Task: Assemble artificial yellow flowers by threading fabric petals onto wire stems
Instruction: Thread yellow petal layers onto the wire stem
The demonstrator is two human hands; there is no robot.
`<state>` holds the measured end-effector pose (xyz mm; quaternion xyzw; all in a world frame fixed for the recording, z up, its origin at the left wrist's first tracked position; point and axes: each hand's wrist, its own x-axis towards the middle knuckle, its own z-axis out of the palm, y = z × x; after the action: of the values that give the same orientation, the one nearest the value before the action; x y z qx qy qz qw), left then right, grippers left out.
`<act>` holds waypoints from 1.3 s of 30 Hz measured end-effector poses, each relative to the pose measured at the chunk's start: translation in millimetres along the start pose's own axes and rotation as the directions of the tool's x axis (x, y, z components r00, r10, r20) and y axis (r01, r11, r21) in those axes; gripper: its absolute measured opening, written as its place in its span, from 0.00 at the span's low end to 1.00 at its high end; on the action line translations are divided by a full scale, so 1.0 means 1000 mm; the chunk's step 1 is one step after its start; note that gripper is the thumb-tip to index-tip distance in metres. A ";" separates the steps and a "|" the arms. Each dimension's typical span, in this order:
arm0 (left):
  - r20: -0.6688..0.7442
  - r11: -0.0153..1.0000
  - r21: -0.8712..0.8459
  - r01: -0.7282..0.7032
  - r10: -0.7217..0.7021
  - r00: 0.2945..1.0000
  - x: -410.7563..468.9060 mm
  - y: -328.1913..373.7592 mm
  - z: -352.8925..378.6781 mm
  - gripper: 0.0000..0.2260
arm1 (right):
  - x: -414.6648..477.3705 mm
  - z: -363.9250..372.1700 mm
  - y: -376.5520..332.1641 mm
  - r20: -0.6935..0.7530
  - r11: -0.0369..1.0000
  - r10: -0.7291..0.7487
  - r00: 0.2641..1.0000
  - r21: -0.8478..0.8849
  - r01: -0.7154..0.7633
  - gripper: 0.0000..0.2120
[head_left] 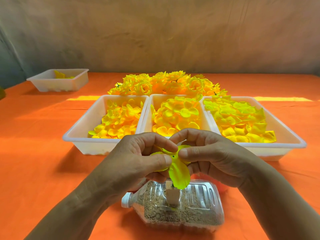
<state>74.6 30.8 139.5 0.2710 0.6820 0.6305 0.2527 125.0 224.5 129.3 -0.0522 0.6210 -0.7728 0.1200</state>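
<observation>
Both hands meet at the centre over a yellow fabric petal piece (178, 172) with a small dark hole near its middle. My left hand (138, 158) pinches its left side between thumb and forefinger. My right hand (209, 156) pinches its right side the same way. One petal lobe hangs down toward a clear plastic bottle (199, 205) lying on its side, filled with sand, with a wooden post (171, 194) standing up through it. No wire stem is visible between the fingers.
Three white trays of loose yellow petals stand side by side behind the hands: left (83, 125), middle (147, 118), right (284, 137). A pile of finished yellow flowers (166, 84) lies behind them. A smaller white tray (57, 84) sits far left on the orange tablecloth (43, 153).
</observation>
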 end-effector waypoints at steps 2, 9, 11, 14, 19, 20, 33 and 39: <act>0.002 1.000 0.008 -0.004 0.004 1.000 -0.001 -0.001 0.001 0.08 | -0.001 0.000 0.000 0.002 1.000 -0.002 1.000 0.007 0.002 0.10; 0.021 1.000 0.030 -0.008 0.007 1.000 0.000 -0.006 0.003 0.09 | -0.002 -0.001 0.004 -0.022 0.999 0.031 0.999 -0.021 -0.032 0.12; 0.018 0.999 0.035 -0.004 0.004 1.000 0.000 -0.008 0.003 0.09 | -0.002 -0.002 0.005 -0.025 0.999 0.035 0.999 -0.027 -0.035 0.12; 0.025 1.000 0.029 0.007 -0.007 1.000 0.000 -0.011 0.003 0.09 | -0.001 -0.004 0.008 -0.029 0.998 0.048 0.998 -0.035 -0.049 0.12; 0.005 0.990 0.133 0.036 -0.037 0.999 0.002 -0.023 0.002 0.09 | -0.002 -0.006 0.012 -0.045 0.987 0.091 0.995 -0.132 -0.097 0.10; 0.009 0.986 0.164 0.043 -0.045 0.999 0.003 -0.027 0.002 0.09 | -0.002 -0.006 0.013 -0.066 0.977 0.102 0.993 -0.181 -0.112 0.10; 0.101 0.979 0.163 0.125 -0.143 0.985 0.006 -0.051 -0.002 0.08 | 0.000 -0.005 0.022 -0.136 0.877 0.224 0.965 -0.404 -0.260 0.07; 0.086 0.975 0.188 0.120 -0.138 0.987 0.005 -0.054 -0.001 0.09 | 0.000 -0.002 0.023 -0.145 0.872 0.240 0.960 -0.403 -0.279 0.06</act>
<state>67.3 30.2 85.9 0.2789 0.7396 0.5337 0.3007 127.4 222.1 106.5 0.0422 0.7785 -0.5997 0.1802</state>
